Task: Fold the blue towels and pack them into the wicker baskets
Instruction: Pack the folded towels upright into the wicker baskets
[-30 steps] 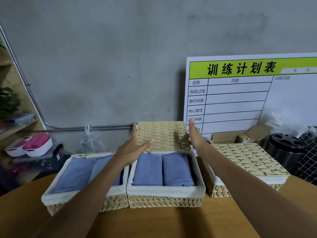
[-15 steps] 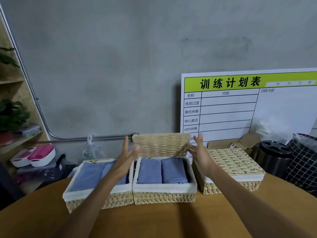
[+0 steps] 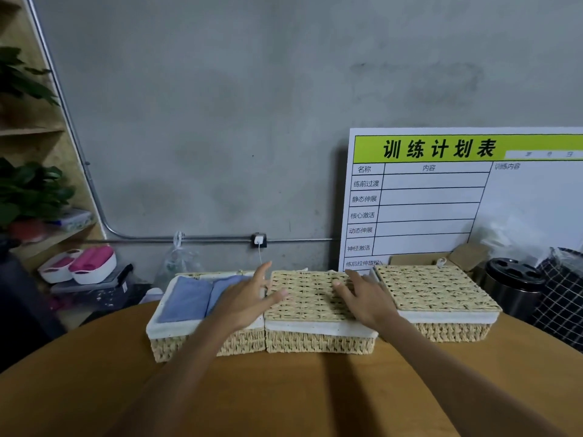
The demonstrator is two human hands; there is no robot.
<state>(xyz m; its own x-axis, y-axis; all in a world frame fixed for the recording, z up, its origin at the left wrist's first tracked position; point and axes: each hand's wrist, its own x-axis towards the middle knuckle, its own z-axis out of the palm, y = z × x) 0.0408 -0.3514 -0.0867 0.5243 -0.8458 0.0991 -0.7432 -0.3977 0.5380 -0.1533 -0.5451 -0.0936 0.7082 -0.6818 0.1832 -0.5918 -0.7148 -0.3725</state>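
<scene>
Now, middle basket lid (image 3: 310, 296) under both hands

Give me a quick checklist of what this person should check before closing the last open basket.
1. Middle basket's lid lies flat over its basket: ok.
2. Right basket's lid is down: ok.
3. Left basket is packed with folded blue towels: ok, two show side by side.
4. Left basket's lid is within reach behind it: cannot tell, only a thin woven edge shows at the back.
5. Both hands are free: ok, left hand and right hand are spread open and grip nothing.
6. No towel sticks over the left basket's rim: cannot tell, the left arm hides part.
</scene>
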